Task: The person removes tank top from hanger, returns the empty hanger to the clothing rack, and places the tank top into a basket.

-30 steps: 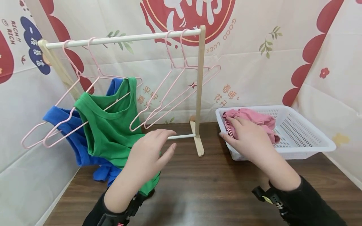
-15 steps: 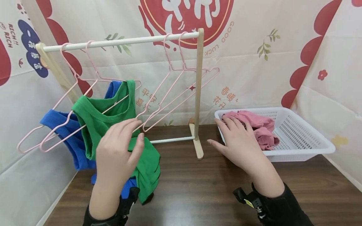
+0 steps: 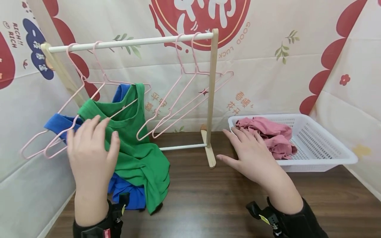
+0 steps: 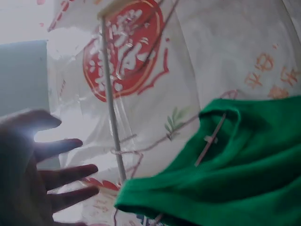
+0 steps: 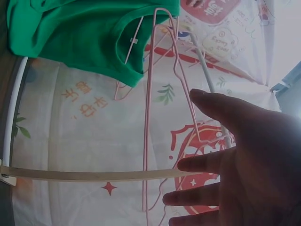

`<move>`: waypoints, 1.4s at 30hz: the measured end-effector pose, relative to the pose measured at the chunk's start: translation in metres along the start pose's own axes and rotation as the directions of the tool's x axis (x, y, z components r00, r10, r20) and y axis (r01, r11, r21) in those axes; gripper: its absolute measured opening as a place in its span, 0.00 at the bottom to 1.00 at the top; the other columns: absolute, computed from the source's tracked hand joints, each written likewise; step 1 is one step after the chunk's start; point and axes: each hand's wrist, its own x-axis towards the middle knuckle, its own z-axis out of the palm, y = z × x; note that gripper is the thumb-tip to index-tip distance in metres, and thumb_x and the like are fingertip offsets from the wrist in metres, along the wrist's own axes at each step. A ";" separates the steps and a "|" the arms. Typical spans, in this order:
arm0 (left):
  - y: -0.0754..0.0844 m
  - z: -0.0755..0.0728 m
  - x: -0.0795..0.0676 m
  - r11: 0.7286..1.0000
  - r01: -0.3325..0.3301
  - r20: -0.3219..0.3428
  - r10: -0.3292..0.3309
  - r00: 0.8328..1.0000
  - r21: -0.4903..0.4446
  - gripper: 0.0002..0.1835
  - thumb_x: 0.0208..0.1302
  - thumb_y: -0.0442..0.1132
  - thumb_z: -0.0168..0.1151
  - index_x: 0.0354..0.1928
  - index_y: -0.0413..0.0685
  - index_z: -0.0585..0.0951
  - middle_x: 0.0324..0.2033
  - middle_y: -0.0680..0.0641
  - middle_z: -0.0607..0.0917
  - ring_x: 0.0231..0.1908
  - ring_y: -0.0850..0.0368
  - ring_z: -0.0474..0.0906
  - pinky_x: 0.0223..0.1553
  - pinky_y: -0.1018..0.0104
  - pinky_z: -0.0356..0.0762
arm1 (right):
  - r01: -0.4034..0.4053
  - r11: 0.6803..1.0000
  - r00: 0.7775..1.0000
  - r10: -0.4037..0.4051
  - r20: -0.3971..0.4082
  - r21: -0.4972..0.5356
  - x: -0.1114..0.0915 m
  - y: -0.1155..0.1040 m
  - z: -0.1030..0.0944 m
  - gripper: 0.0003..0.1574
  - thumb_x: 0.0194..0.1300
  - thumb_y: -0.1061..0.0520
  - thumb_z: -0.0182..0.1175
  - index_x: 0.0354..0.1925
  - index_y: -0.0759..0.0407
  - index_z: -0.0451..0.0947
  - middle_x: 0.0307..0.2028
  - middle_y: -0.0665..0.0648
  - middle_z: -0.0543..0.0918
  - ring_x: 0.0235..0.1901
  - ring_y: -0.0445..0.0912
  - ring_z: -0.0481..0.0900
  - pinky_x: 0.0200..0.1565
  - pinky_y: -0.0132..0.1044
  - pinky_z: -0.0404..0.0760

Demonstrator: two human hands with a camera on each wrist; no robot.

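Observation:
My left hand (image 3: 90, 158), fingers spread and holding nothing, is before the left side of a green sleeveless top (image 3: 134, 152). That top hangs on a pink wire hanger (image 3: 100, 89), its lower part draping toward the table. Behind it, a blue garment (image 3: 128, 195) hangs on another pink hanger, mostly covered. In the left wrist view, my left fingers (image 4: 68, 176) are apart from the green cloth. My right hand (image 3: 253, 158) is extended at the left end of a white basket (image 3: 324, 142), its fingertips overlapping a crumpled pink garment (image 3: 276, 132) inside. Nothing is gripped there.
A rack with a white bar (image 3: 134, 42) and wooden posts (image 3: 212, 89) stands on the dark wood table (image 3: 190, 201). Two bare pink hangers (image 3: 178, 96) hang near its right post. A printed cloth backdrop (image 3: 253, 82) encloses the back and sides.
My left hand has moved left, from before the green top's lower right to its left side. My right hand has drawn slightly left and back from the pink garment, its fingers spreading more.

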 end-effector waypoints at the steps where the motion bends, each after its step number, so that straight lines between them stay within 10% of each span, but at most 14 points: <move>1: -0.004 0.000 0.000 0.999 0.029 -0.008 -0.028 1.000 0.018 0.23 0.70 0.48 0.50 0.53 0.37 0.81 0.55 0.35 0.79 0.59 0.35 0.71 0.65 0.37 0.51 | -0.003 1.000 1.000 0.003 0.008 0.002 -0.001 0.000 0.000 0.51 0.63 0.27 0.55 0.71 0.56 0.62 0.67 0.65 0.66 0.67 0.62 0.59 0.66 0.63 0.47; 9: -0.023 -0.005 -0.001 0.976 0.192 -0.072 -0.185 0.980 0.107 0.22 0.69 0.45 0.51 0.56 0.38 0.80 0.57 0.35 0.78 0.62 0.35 0.67 0.66 0.34 0.39 | 0.015 1.000 1.000 -0.015 0.022 0.021 -0.002 -0.001 0.003 0.48 0.63 0.31 0.59 0.71 0.55 0.63 0.66 0.65 0.67 0.67 0.61 0.61 0.65 0.65 0.48; 21: -0.028 -0.011 -0.001 0.926 0.347 -0.145 -0.326 0.934 0.151 0.20 0.72 0.48 0.54 0.56 0.42 0.81 0.48 0.38 0.84 0.46 0.36 0.79 0.41 0.40 0.68 | 0.044 0.999 0.999 -0.044 0.009 0.028 -0.003 -0.001 0.002 0.46 0.63 0.34 0.60 0.70 0.56 0.63 0.65 0.65 0.68 0.66 0.63 0.63 0.64 0.64 0.54; 33: -0.027 -0.011 -0.004 0.865 0.433 -0.093 -0.424 0.901 0.253 0.22 0.70 0.50 0.55 0.48 0.36 0.84 0.36 0.34 0.85 0.34 0.36 0.74 0.31 0.50 0.63 | 0.060 0.998 0.998 -0.061 0.013 0.035 -0.005 -0.002 0.003 0.45 0.64 0.36 0.61 0.71 0.55 0.63 0.65 0.65 0.69 0.63 0.64 0.66 0.61 0.64 0.61; 42: -0.033 -0.012 -0.003 0.787 0.512 0.062 -0.563 0.824 0.344 0.26 0.75 0.54 0.45 0.42 0.35 0.78 0.23 0.32 0.77 0.24 0.30 0.72 0.17 0.52 0.58 | 0.088 0.995 0.996 -0.088 0.013 0.041 -0.005 -0.002 0.002 0.46 0.64 0.35 0.60 0.71 0.57 0.63 0.64 0.66 0.70 0.64 0.62 0.66 0.62 0.61 0.61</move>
